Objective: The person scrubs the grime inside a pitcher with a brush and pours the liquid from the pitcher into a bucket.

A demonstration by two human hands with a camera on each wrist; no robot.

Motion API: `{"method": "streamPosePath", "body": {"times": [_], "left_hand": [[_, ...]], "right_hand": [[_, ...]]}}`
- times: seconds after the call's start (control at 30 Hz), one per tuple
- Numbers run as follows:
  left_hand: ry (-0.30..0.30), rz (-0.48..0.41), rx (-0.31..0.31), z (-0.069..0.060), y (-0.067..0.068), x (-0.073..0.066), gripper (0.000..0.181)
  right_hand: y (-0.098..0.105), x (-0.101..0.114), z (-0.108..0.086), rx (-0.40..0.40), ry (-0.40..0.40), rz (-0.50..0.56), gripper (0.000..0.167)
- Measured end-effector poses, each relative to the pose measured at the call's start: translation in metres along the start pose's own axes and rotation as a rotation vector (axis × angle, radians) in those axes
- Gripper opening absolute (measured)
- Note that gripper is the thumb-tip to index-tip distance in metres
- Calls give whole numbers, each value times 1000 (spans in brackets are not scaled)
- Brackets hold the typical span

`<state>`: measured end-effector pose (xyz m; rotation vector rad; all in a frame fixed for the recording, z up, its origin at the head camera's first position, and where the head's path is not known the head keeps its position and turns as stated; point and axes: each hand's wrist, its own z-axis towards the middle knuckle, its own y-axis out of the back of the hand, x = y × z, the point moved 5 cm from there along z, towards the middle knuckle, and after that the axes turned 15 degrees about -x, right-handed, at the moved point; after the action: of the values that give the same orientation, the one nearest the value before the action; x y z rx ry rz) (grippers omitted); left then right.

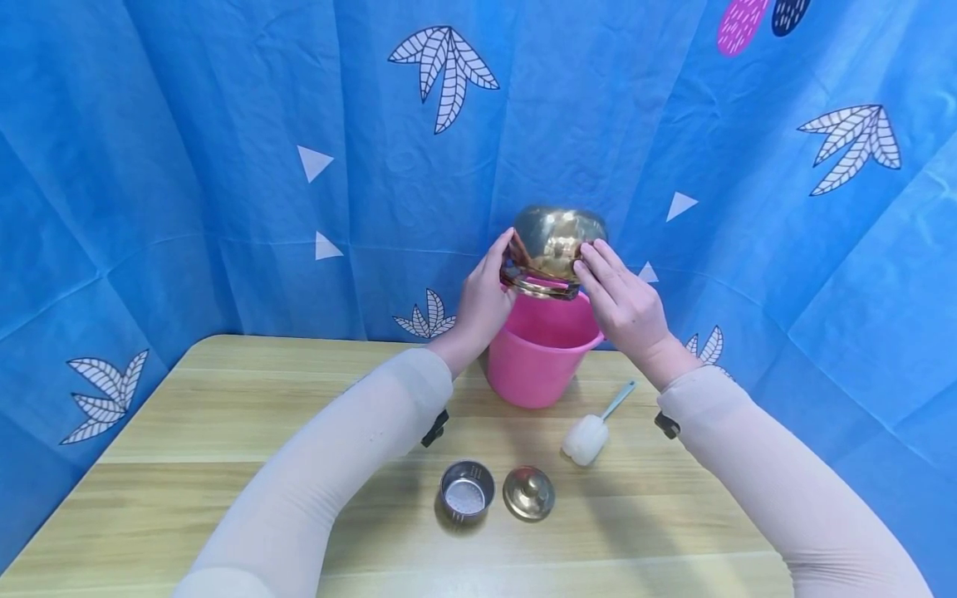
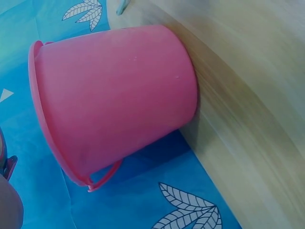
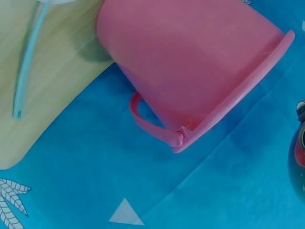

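A shiny brass-coloured pot is tipped over above the mouth of a pink bucket, its opening turned downward. My left hand grips the pot at its left side near the rim. On the other side, the fingers of my right hand lie along the pot's wall, the thumb hidden behind it. Both wrist views show mostly the bucket's outer wall and its pink handle. Only a sliver of the pot enters the right wrist view at its edge.
Nearer on the wooden table are a small metal strainer cup, a brass lid with a knob and a white sponge brush with a pale blue handle. A blue patterned curtain hangs behind and beside the table.
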<state>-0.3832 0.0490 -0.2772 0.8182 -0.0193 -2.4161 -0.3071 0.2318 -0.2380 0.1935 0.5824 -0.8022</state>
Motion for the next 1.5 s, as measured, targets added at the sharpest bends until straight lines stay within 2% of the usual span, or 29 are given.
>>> {"method": "streamPosePath", "body": {"times": [0.43,0.73,0.97,1.5], "left_hand": [[22,22,37,-7,-2,4,88],[45,45,85,-11,-5,12,90],[55,80,133,-13,-5,17,89],[87,87,143,-14,0,20,91]], "right_hand": [[0,1,-9,24,-47,20,26],[-3,0,-21,133,-78,22,33],[-4,-1,-29,213,-152,31,42],[-5,1,-29,209,-184,48,41]]}}
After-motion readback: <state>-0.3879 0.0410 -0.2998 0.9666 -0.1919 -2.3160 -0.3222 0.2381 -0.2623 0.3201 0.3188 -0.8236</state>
